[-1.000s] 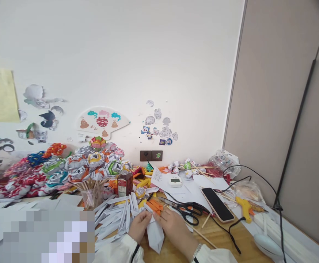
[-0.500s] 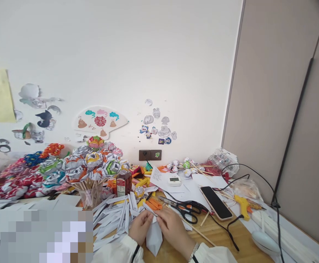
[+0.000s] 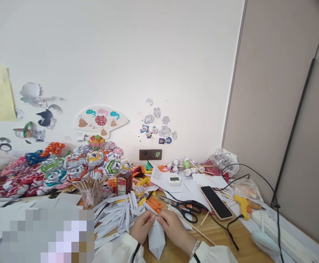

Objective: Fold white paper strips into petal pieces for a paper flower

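A piece of folded white paper [image 3: 156,241] hangs between my hands, its pointed end toward me over the wooden table. My left hand [image 3: 143,227] pinches its upper edge from the left. From the right, my right hand [image 3: 173,225] grips the same edge, thumbs nearly touching. Just left of my hands lies a heap of folded white paper strips [image 3: 112,223]. Orange folded paper pieces [image 3: 154,205] sit right beyond my fingertips. Black-handled scissors [image 3: 188,212] rest to the right of them.
A phone [image 3: 216,202], a yellow glue gun [image 3: 243,206] and black cables lie on the right. A white timer [image 3: 174,179] sits on paper. Behind the strips stand a bottle [image 3: 124,182] and a cup of sticks [image 3: 90,195]. Paper flowers [image 3: 77,164] pile against the wall at left.
My fingers have closed in toward each other at the paper's top edge. The folded paper has shifted slightly right and its lower end looks wider.
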Tool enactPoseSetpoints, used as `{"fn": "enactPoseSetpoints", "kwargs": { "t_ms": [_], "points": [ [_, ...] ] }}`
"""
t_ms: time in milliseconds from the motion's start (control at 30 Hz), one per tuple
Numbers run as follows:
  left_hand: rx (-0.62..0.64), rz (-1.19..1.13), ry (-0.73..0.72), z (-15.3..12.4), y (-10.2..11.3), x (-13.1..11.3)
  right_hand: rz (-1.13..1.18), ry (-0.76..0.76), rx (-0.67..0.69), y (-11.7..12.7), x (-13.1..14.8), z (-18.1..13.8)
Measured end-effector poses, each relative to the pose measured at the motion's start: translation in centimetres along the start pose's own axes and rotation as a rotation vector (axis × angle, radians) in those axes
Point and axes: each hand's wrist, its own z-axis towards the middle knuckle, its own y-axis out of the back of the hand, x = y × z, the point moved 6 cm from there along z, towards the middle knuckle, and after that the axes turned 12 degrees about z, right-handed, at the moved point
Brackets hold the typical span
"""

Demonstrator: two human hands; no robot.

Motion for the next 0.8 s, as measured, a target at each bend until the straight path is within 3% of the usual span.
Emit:
{"fn": "enactPoseSetpoints", "kwargs": {
  "t_ms": [233, 433, 633, 800],
  "points": [
    [-0.015, 0.007, -0.042, -0.1, 0.0, -0.1, 0.012, 0.008, 0.019, -0.1, 0.4, -0.1],
    [-0.072, -0.011, 0.004, 0.0, 0.4, 0.2, 0.036, -0.006, 0.025, 0.1, 0.2, -0.1],
    [0.038, -0.076, 0.059, 0.2, -0.3, 0.8, 0.049, -0.034, 0.011, 0.5, -0.1, 0.0],
    [0.051, -0.119, 0.093, 0.3, -0.3, 1.2, 0.082, -0.058, 0.001, 0.7, -0.3, 0.2]
  ]
}}
